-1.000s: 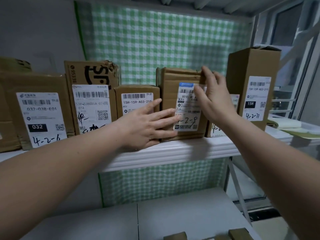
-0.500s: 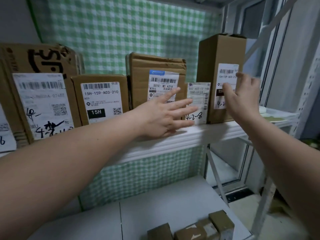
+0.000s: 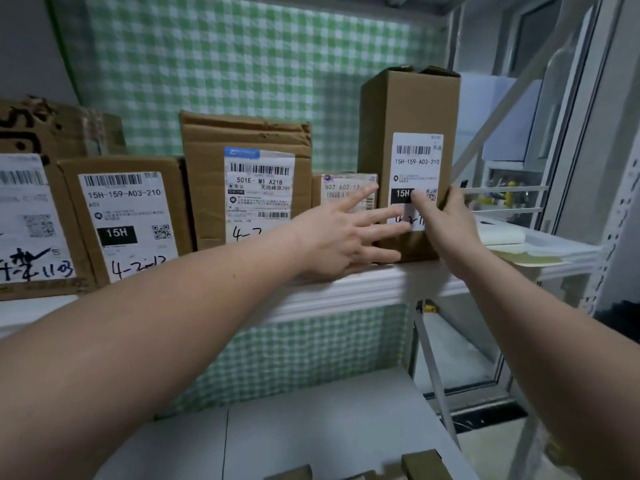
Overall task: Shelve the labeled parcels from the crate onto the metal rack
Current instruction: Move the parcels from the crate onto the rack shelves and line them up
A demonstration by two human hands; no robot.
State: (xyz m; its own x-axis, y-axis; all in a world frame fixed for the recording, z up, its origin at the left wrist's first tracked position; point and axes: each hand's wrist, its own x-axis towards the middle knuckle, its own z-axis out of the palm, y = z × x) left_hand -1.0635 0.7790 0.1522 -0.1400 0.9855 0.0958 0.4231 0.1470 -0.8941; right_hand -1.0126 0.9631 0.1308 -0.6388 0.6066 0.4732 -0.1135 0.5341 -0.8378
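Labeled cardboard parcels stand in a row on the white metal rack shelf [image 3: 346, 292]. At the right end is a tall brown parcel [image 3: 408, 105] labeled 15H-159-A03-210. My right hand [image 3: 446, 226] grips its lower right edge, thumb across the label. My left hand [image 3: 339, 237] is spread flat, fingertips touching the tall parcel's lower left front and covering part of a small parcel [image 3: 343, 187]. Left of that stand a 501E parcel [image 3: 249, 136], a 15H parcel [image 3: 121, 202] and a bigger box [image 3: 31, 209]. The crate is out of sight.
A lower white shelf [image 3: 311, 427] lies below, with brown parcel tops [image 3: 426, 462] at the bottom edge. Papers [image 3: 519, 244] lie on the shelf's right end. A slanted rack brace [image 3: 433, 368] and a window frame [image 3: 581, 168] are at the right. Green checked cloth backs the rack.
My view has swung right and closer. Both hands moved right, from the 501E parcel to the tall parcel; the right hand now holds its edge.
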